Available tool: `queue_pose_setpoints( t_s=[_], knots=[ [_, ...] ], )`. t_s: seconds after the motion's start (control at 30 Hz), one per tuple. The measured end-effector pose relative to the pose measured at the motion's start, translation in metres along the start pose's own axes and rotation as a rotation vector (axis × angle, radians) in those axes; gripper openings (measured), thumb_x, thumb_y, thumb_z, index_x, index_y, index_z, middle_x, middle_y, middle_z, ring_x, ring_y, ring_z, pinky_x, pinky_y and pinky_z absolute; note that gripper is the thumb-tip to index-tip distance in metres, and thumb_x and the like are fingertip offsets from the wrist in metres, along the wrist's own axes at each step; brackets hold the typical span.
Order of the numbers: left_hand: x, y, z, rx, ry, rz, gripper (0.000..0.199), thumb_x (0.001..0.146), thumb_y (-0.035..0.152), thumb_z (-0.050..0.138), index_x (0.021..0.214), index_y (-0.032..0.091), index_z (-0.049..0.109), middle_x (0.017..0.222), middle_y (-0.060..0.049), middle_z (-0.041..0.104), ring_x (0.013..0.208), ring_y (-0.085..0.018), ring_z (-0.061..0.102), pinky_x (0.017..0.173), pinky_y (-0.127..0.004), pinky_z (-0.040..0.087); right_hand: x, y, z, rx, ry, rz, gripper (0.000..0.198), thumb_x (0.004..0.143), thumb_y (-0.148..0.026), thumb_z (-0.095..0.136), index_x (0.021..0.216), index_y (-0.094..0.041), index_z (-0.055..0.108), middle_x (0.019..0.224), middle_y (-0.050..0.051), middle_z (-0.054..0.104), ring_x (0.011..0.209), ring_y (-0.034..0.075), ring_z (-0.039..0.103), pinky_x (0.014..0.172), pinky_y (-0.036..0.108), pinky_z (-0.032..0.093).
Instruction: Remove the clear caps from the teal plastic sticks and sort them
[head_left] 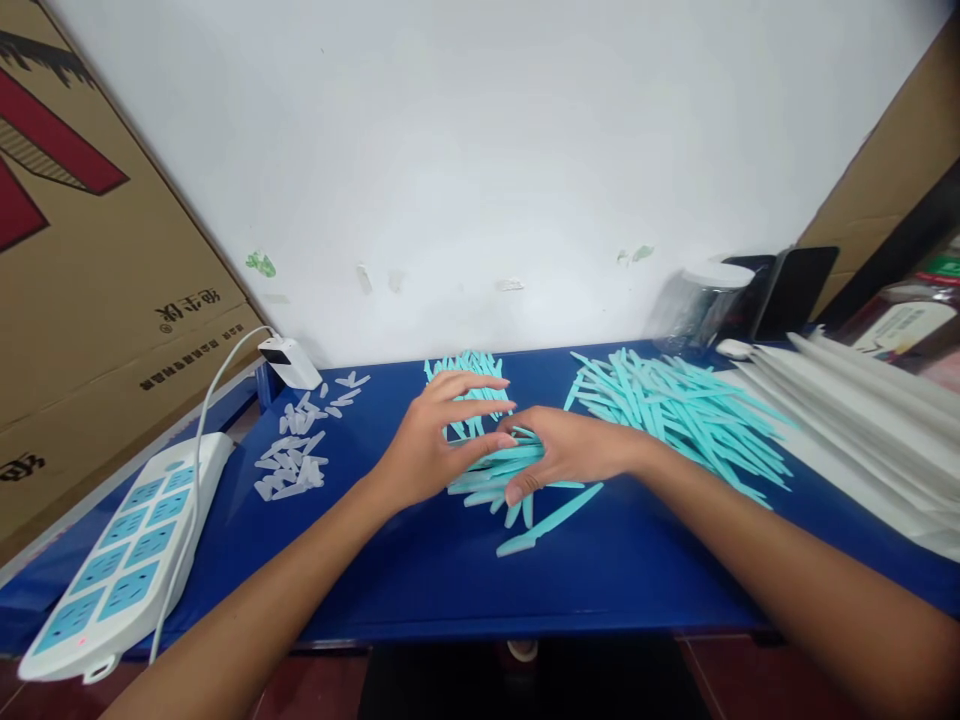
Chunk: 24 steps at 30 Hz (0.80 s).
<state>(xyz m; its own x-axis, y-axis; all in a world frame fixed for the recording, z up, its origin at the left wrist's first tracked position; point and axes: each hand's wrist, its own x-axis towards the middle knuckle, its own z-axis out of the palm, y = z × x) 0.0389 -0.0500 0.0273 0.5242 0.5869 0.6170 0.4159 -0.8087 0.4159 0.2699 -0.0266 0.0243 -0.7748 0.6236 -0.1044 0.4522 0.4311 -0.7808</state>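
Note:
My left hand hovers at the near-middle turquoise pile with its fingers stretched out and apart, holding nothing visible. Facing it, my right hand curves over the same pile, thumb and forefinger apart. Between and beneath the hands lie slim turquoise eyebrow razors, partly hidden by the fingers. One single razor lies slantwise just in front of them. Behind my left hand is another group of razors. A larger heap of razors spreads to the right, beyond my right forearm.
Small clear plastic caps lie scattered at left on the blue table. A white power strip with a cable borders them. White paper sheets, a lidded canister and a bottle stand right; a cardboard box stands left.

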Motion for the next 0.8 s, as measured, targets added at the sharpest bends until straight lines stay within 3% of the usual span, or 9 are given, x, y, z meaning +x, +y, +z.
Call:
queue_pose_setpoints(
  t_s=[0.1,0.17,0.43,0.63,0.8],
  knots=[
    [-0.001,0.002,0.009,-0.016,-0.023,0.031,0.009,0.091,0.028,0.076,0.099,0.028,0.081,0.126,-0.005,0.072,0.121,-0.025,0.061,0.105,-0.045,0.047,0.003,-0.003,0.006,0.016,-0.016,-0.003,0.051,0.072,-0.063,0.083,0.087,-0.021,0.059,0.075,-0.005,0.038,0.067,0.013,0.037,0.056,0.026,0.026],
    [-0.002,0.002,0.011,-0.009,-0.023,0.02,0.008,0.095,0.026,0.072,0.095,0.027,0.079,0.123,-0.005,0.072,0.118,-0.023,0.062,0.103,-0.044,0.047,0.003,-0.005,0.008,0.009,0.001,-0.02,0.05,0.072,-0.061,0.084,0.086,-0.021,0.058,0.076,-0.005,0.034,0.068,0.013,0.035,0.056,0.025,0.026],
    [0.0,-0.006,-0.016,0.116,0.091,-0.056,0.01,0.096,0.029,0.07,0.09,0.024,0.076,0.119,-0.007,0.071,0.117,-0.025,0.061,0.103,-0.043,0.047,-0.001,0.0,0.0,-0.033,0.055,-0.031,0.047,0.077,-0.06,0.079,0.092,-0.018,0.064,0.081,-0.002,0.053,0.074,0.016,0.046,0.061,0.026,0.034],
    [-0.001,-0.023,-0.022,0.066,0.125,-0.201,0.013,0.094,0.035,0.072,0.09,0.024,0.077,0.117,-0.007,0.073,0.113,-0.025,0.066,0.103,-0.044,0.048,-0.001,0.009,-0.005,-0.024,0.051,-0.089,0.045,0.097,-0.06,0.056,0.079,-0.019,0.051,0.073,-0.004,0.042,0.065,0.012,0.038,0.059,0.027,0.032],
    [-0.001,-0.027,-0.022,0.031,0.13,-0.217,0.016,0.093,0.039,0.071,0.092,0.024,0.077,0.115,-0.008,0.074,0.112,-0.024,0.067,0.103,-0.042,0.049,-0.002,0.008,-0.004,0.034,0.043,-0.068,0.049,0.101,-0.063,0.047,0.078,-0.021,0.044,0.073,-0.004,0.037,0.065,0.012,0.041,0.065,0.028,0.043]
  ],
)
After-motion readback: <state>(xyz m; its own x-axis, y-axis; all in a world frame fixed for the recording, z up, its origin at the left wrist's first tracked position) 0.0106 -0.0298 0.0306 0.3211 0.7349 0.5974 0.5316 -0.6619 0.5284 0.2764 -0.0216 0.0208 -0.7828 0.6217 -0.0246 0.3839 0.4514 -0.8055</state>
